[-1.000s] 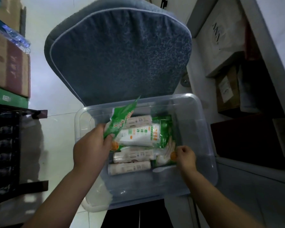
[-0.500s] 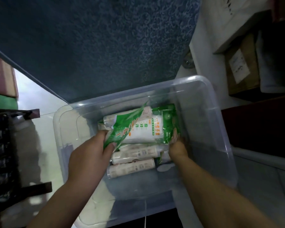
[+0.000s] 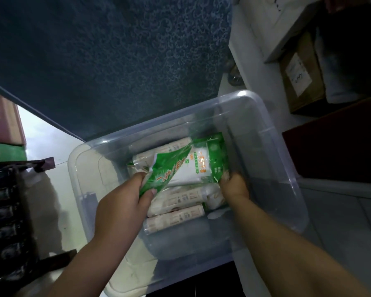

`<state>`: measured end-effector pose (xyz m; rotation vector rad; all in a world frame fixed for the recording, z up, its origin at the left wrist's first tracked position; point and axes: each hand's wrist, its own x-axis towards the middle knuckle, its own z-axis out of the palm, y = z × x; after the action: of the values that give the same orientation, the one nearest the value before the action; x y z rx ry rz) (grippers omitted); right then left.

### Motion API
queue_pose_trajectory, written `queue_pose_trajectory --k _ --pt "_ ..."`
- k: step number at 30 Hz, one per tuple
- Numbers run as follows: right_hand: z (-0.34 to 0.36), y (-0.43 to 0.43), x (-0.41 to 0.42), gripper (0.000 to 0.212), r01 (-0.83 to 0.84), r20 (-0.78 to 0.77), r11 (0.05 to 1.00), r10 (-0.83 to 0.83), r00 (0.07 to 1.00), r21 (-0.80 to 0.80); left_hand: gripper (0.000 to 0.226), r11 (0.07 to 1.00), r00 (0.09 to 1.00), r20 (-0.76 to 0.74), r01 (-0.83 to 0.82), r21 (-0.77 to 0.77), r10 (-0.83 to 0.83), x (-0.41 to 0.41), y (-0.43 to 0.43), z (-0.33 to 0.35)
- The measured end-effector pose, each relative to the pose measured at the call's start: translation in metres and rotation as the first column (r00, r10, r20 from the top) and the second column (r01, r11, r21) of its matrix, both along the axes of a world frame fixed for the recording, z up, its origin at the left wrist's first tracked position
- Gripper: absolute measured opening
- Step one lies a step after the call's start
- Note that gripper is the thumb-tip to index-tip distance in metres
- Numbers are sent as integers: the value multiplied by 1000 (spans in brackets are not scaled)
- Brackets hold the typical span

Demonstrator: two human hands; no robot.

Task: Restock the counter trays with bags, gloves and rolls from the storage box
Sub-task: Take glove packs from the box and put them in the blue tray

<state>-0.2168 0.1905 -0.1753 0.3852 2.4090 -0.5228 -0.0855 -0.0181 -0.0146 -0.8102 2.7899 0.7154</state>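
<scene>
the clear storage box (image 3: 287, 168) lies under both forearms, and both hands reach into it. the left hand (image 3: 124, 202) pinches the lower end of a green packet (image 3: 167, 170) between its thumb and curled fingers. the packet tilts up and to the right over the pile. partly under it lies a green and white packet (image 3: 204, 166), resting on top of the white rolls (image 3: 178, 200). the right hand (image 3: 234, 187) is at that packet's lower right corner and touches it, knuckles up, fingers pointing down into the pile. its fingertips are hidden by the packet and the rolls, so i cannot tell whether it grips anything or only presses in. at least 3 rolls show: 1 behind the packets and 2 nearer, between the hands. the packets cover the rest of the pile. the print on the packets and rolls is too blurred to read. a dark blue cushion (image 3: 105, 61) fills the top of the view, cut off by the frame. a cardboard box (image 3: 302, 76) at the right sits in shadow.
</scene>
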Motion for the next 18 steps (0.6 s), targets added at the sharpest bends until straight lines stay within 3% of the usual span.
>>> queue_pose_trajectory --k 2,6,11,15,18 --pt "20 2 -3 21 -7 -32 999 6 999 -39 19 1000 1000 9 -11 25 11 1 3 6" --pt "74 11 4 24 -14 -135 991 -5 991 -132 19 996 999 -30 -40 84 43 0 10 33" --pt "169 34 19 21 47 -291 938 -154 944 -344 15 995 998 -47 -28 99 32 -5 15 79" --pt "256 47 26 25 35 -329 799 -288 899 -601 6 966 985 -120 -95 240 126 -14 23 116" --pt "320 52 33 29 0 -347 668 -386 855 -744 16 882 958 -172 -128 453 228 -33 32 146"
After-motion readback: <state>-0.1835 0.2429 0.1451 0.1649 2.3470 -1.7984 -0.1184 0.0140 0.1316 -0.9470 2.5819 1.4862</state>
